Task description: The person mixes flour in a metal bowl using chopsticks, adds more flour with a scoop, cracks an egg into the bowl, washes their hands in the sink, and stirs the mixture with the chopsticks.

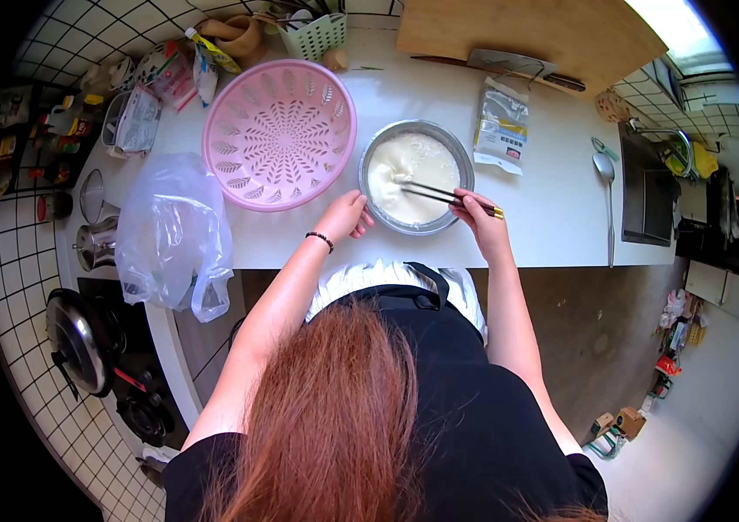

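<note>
My right hand (484, 230) grips a pair of dark chopsticks (432, 190) near their gold-banded ends. Their tips dip into a pale, wet flour mixture (411, 207) with a thicker lump at its left side. This mixture lies in a round metal bowl (467, 165) on the counter. At the bowl's lower left edge, my left hand (347, 216) is closed against the rim, thumb on top and fingers curled at the side. Just left of the bowl sits a pink perforated basket (217, 130). An opened plastic packet (501, 126) lies right of the bowl.
A clear plastic bag (173, 230) slumps over the counter's left front edge. Farther left are a lidded pan (80, 341) and a stove. A long metal spoon (608, 204) lies near the sink (645, 196). Behind stand a wooden board (530, 35), a knife (565, 82) and a green utensil basket (317, 39).
</note>
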`<control>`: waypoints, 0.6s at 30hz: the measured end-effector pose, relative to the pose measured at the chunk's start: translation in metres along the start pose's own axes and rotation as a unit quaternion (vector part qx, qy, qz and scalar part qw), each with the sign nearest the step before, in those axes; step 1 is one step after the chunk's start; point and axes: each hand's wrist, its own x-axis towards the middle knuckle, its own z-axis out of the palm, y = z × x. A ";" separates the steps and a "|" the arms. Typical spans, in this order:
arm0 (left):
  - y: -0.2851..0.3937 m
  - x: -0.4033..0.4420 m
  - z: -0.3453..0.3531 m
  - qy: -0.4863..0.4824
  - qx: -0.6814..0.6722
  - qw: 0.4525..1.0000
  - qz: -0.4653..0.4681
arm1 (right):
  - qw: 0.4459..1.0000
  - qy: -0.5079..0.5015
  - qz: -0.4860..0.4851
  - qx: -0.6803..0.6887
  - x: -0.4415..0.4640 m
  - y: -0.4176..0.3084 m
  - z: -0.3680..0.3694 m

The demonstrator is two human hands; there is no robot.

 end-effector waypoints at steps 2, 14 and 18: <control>0.000 0.001 0.000 -0.002 -0.001 1.000 0.000 | 1.000 -0.014 0.016 0.007 0.000 -0.001 -0.001; 0.000 -0.001 0.000 0.000 0.000 1.000 0.000 | 0.999 -0.018 0.016 -0.043 -0.001 -0.004 0.000; -0.001 0.001 0.000 -0.002 -0.003 1.000 0.000 | 1.000 0.003 -0.019 0.017 0.000 -0.004 0.003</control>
